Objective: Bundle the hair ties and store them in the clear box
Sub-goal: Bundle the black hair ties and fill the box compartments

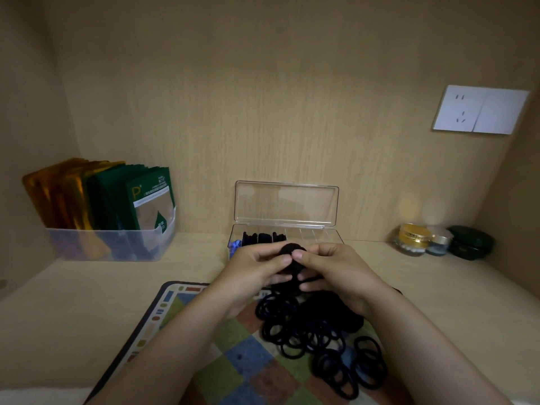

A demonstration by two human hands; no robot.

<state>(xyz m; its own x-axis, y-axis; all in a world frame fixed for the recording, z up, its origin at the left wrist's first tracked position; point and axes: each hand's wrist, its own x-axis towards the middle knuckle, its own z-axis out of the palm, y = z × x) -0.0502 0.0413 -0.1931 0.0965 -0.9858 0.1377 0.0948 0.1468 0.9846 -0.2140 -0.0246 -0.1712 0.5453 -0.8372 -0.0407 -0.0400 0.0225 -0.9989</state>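
Together the left hand (254,268) and right hand (333,270) pinch one black bundle (291,249)

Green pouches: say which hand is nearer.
Left. The left hand lies right of the green pouches; the right hand lies farther right. Both grip the hair tie bundle.

At my left a translucent bin (111,247) holds green sachets (146,200) and gold sachets (55,194) upright. At my right sit a gold jar (412,238), a smaller jar (438,244) and a dark green case (470,242), below a white wall socket (480,109).
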